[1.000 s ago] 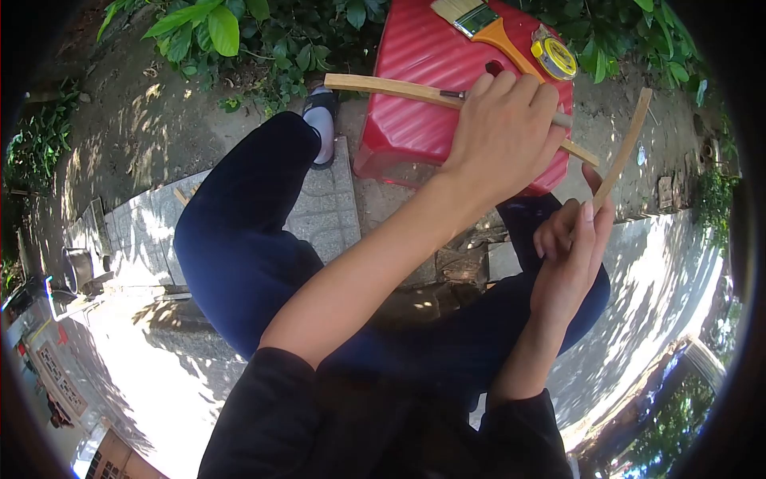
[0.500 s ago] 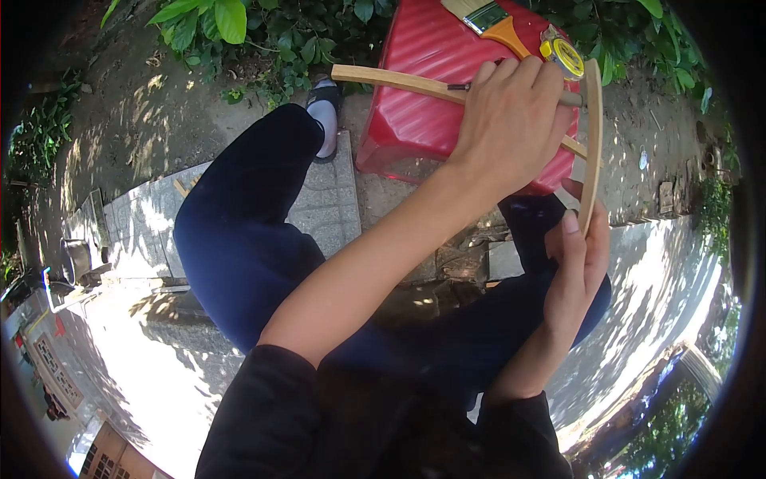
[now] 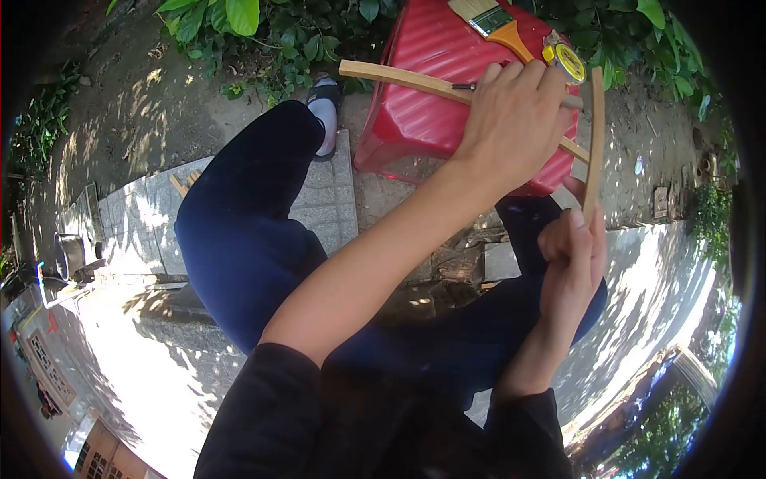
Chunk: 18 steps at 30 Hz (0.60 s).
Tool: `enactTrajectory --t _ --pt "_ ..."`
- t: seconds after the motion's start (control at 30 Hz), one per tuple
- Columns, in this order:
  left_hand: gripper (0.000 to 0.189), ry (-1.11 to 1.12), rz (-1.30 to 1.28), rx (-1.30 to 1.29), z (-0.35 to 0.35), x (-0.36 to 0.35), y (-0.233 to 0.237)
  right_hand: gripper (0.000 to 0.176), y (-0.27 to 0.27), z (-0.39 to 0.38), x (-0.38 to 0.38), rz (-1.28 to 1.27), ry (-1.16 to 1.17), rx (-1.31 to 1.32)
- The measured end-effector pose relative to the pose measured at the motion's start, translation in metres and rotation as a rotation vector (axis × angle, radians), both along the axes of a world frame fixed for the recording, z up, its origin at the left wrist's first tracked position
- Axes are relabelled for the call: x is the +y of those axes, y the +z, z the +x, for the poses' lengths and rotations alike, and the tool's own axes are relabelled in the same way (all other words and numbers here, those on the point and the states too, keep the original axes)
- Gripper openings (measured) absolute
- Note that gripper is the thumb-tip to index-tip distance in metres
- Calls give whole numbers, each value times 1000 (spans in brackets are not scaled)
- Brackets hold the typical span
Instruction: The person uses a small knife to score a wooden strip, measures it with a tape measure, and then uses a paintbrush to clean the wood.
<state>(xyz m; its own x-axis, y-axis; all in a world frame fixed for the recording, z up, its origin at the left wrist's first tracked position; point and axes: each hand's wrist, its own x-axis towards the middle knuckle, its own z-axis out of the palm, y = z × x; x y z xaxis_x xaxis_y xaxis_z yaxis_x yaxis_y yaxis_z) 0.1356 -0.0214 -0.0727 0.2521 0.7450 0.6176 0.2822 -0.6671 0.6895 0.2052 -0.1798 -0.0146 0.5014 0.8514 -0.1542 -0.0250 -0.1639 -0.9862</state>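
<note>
A long wooden strip [image 3: 399,77] lies slantwise over a red plastic stool [image 3: 423,120]. My left hand [image 3: 519,112] is closed over it, knuckles up. A slim tool with a dark tip [image 3: 463,86] pokes out at the left of this hand, and a grey rod end [image 3: 572,101] shows on the other side; the middle is hidden by the fingers. My right hand [image 3: 573,243] pinches the lower end of a second wooden strip [image 3: 596,136], which stands nearly upright across the far end of the first.
On the stool lie a paintbrush [image 3: 503,33] with an orange handle and a yellow tape measure [image 3: 568,62]. Leafy plants [image 3: 303,40] border the far side. Short wood pieces [image 3: 183,182] rest on the paving by my left knee [image 3: 291,128].
My right hand's fingers have curled in more around the lower end of the upright strip, which sits slightly lower. My left hand keeps its grip with only a slight shift in view.
</note>
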Motion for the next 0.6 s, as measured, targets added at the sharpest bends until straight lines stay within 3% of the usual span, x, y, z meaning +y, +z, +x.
enactTrajectory --t 0.1,0.17,0.2,0.3,0.33,0.37,0.43,0.5,0.53,0.57,0.6 --pt "17 20 2 -32 2 -1 -2 42 -1 3 3 395 -317 30" --pt "18 14 16 8 0 2 -2 42 -2 -16 -3 -122 15 -204" --pt "18 15 18 25 -1 2 -2 44 -4 -13 -1 -89 15 -15" --pt "19 22 -7 -11 1 1 -3 46 0 0 8 292 -314 -64" --pt "19 19 -11 15 -1 -1 -4 47 -6 -11 4 312 -258 -22" --pt "19 13 -2 33 -1 -1 -3 49 -6 -17 0 -17 -32 -198" --pt "19 13 18 34 2 2 -3 50 7 -7 7 9 -61 0" --pt "18 27 24 16 2 0 -6 50 6 3 10 338 -386 37" --pt "18 20 15 38 1 -3 -6 50 -1 -4 4 397 -343 77" --pt "18 16 18 54 0 -3 -5 50 -1 -13 2 97 -163 -69" --pt "17 20 24 68 0 -1 -4 51 2 -13 4 34 -109 32"
